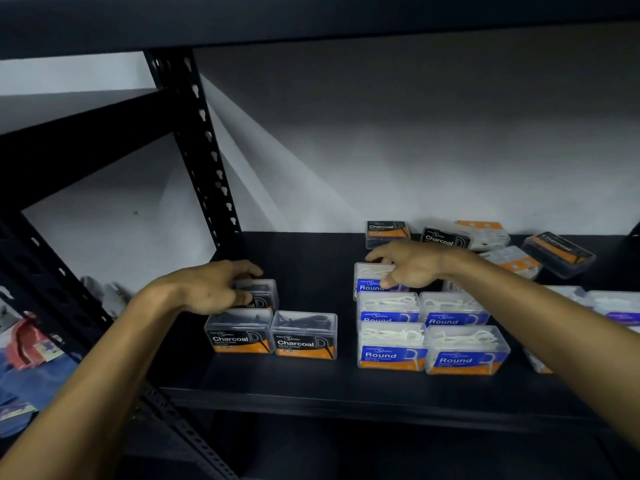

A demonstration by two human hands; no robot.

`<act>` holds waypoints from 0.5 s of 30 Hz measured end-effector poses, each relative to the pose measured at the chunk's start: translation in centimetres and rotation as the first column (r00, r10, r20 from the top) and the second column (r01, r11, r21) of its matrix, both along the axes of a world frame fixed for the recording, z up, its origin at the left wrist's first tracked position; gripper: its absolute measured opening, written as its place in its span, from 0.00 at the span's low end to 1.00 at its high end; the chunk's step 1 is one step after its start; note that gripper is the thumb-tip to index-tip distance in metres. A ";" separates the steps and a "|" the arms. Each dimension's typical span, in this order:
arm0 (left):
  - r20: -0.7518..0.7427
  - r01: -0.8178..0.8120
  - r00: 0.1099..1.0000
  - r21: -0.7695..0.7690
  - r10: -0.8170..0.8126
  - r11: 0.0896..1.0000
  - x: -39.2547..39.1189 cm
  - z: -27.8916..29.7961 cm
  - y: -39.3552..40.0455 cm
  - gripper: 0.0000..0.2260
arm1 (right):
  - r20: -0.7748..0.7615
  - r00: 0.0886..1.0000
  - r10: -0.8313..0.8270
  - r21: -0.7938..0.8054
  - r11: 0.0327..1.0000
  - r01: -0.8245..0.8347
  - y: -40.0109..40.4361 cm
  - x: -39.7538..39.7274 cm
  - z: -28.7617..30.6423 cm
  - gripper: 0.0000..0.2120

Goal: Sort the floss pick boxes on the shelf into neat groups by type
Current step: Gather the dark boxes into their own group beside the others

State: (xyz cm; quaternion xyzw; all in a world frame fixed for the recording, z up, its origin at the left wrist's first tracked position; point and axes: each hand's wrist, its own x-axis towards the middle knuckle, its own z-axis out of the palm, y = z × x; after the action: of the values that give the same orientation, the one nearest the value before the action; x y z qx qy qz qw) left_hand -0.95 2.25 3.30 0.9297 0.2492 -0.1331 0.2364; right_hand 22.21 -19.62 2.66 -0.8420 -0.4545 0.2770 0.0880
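On the dark shelf point(311, 382), two Charcoal boxes point(270, 336) stand side by side at the front left. Behind them my left hand point(211, 287) grips a third Charcoal box point(263, 294). To the right, several blue Round boxes point(429, 348) stand in rows. My right hand point(412, 265) rests over the rearmost Round box point(370, 280), thumb on its label and fingers spread. Loose Charcoal boxes point(388, 232) and orange-topped boxes point(485, 233) lie jumbled at the back right.
A black perforated upright post point(204, 147) rises at the shelf's left rear. The upper shelf point(311, 19) hangs overhead. More boxes point(613, 306) sit at the far right. Red and blue packages point(27, 351) lie beyond the frame on the left.
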 end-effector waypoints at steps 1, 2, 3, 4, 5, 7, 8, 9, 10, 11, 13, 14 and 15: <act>-0.005 -0.010 1.000 -0.009 0.010 1.000 0.0 0.1 0.1 0.22 | -0.003 1.000 -0.004 0.000 1.000 0.004 0.0 0.1 0.0 0.30; -0.002 -0.016 1.000 -0.010 0.016 1.000 0.1 0.3 0.1 0.23 | 0.001 1.000 -0.006 0.002 1.000 0.006 -0.1 0.1 0.1 0.30; 0.014 -0.018 1.000 0.003 0.018 1.000 0.2 0.5 0.1 0.23 | 0.005 1.000 -0.009 0.007 1.000 0.009 -0.2 0.3 0.2 0.30; 0.048 -0.019 0.999 0.027 0.018 0.999 0.3 0.8 0.1 0.22 | 0.003 1.000 -0.014 0.016 1.000 0.014 -0.3 0.4 0.4 0.30; 0.101 -0.027 0.995 0.060 0.021 0.998 0.6 1.0 0.1 0.21 | -0.002 1.000 -0.024 0.028 0.999 0.024 -0.5 0.7 0.7 0.30; 0.242 -0.061 0.970 0.130 0.028 0.990 1.7 1.4 -0.5 0.18 | -0.007 0.998 -0.056 0.072 0.996 0.056 -1.1 1.3 1.5 0.28; 0.307 -0.076 0.952 0.163 0.022 0.984 2.4 1.7 -0.9 0.17 | 0.010 0.997 -0.076 0.108 0.991 0.075 -1.6 1.7 1.9 0.26; 0.356 -0.081 0.934 0.190 0.008 0.979 3.3 1.8 -1.4 0.16 | 0.044 0.994 -0.104 0.153 0.984 0.096 -2.1 2.2 2.4 0.25; 0.389 -0.076 0.921 0.206 -0.011 0.976 4.4 2.0 -2.0 0.15 | 0.084 0.986 -0.141 0.210 0.970 0.121 -2.7 2.9 2.7 0.23; 0.403 -0.064 0.915 0.215 -0.029 0.974 5.7 2.1 -2.6 0.15 | 0.106 0.976 -0.190 0.277 0.948 0.154 -3.3 3.5 3.0 0.20; 0.385 -0.025 0.920 0.242 -0.073 0.970 8.6 2.1 -3.6 0.17 | 0.096 0.950 -0.296 0.399 0.886 0.236 -4.6 4.8 3.2 0.16; 0.359 0.004 0.927 0.272 -0.105 0.962 10.3 2.0 -3.9 0.18 | 0.095 0.936 -0.340 0.440 0.857 0.267 -5.2 5.4 3.2 0.15; 0.329 0.035 0.934 0.310 -0.142 0.950 12.0 1.8 -4.3 0.19 | 0.103 0.921 -0.376 0.467 0.836 0.289 -5.7 6.0 3.2 0.14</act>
State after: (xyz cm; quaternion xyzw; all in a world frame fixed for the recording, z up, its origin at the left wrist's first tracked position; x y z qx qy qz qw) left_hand 11.06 -2.00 5.10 0.9738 0.1784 0.0616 0.1267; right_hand 28.25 -25.29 5.83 -0.8883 -0.3579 0.0648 0.2803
